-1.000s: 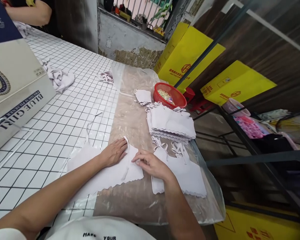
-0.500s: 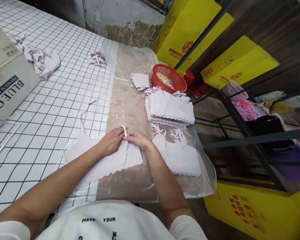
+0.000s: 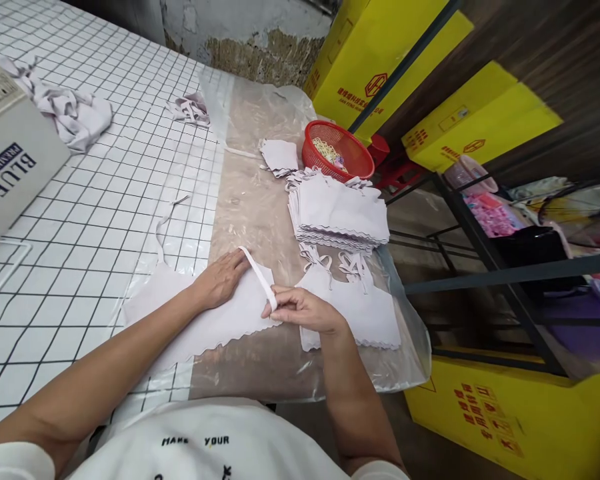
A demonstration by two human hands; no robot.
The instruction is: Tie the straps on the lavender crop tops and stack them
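Note:
A pale lilac camisole top [image 3: 225,327] with a wavy hem lies spread out in front of me on clear plastic. My left hand [image 3: 219,280] rests flat on it with fingers stretched, the fingertips at the upper end of a thin strap [image 3: 257,268]. My right hand [image 3: 305,310] is closed on that strap, pinching it between thumb and fingers and drawing it taut to the lower right. The top's other strap [image 3: 161,230] lies loose on the left. Just right of my right hand lies another top [image 3: 365,310], its straps gathered in loops.
A stack of folded tops [image 3: 343,213] and a red basket [image 3: 337,152] stand at the back right. To the left are a cardboard box [image 3: 20,160] and crumpled garments [image 3: 80,117]. A dark metal rack [image 3: 480,277] and yellow boxes [image 3: 510,413] border the table's right.
My right hand has moved right and toward me, pulling the strap out from beside my left fingertips into a slanting line. The left hand stays in nearly the same place on the top.

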